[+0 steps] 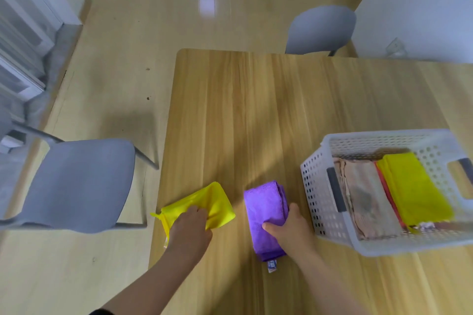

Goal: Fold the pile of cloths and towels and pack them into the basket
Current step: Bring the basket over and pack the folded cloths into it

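A folded purple cloth (263, 210) lies on the wooden table (256, 110), left of a white perforated basket (317, 192). My right hand (289, 230) grips the purple cloth, thumb on top and fingers round its right edge. A folded yellow cloth (212, 202) lies at the table's left edge. My left hand (190, 230) holds it, fingers curled into its near side. Inside the basket lie a folded beige towel (366, 199), a second yellow cloth (412, 186) and a thin red edge between them.
A grey chair (76, 184) stands close to the table's left side. Another grey chair (320, 28) is at the far edge. The basket has grey handles and reaches the frame's right side. White wall panels rise at the right and left.
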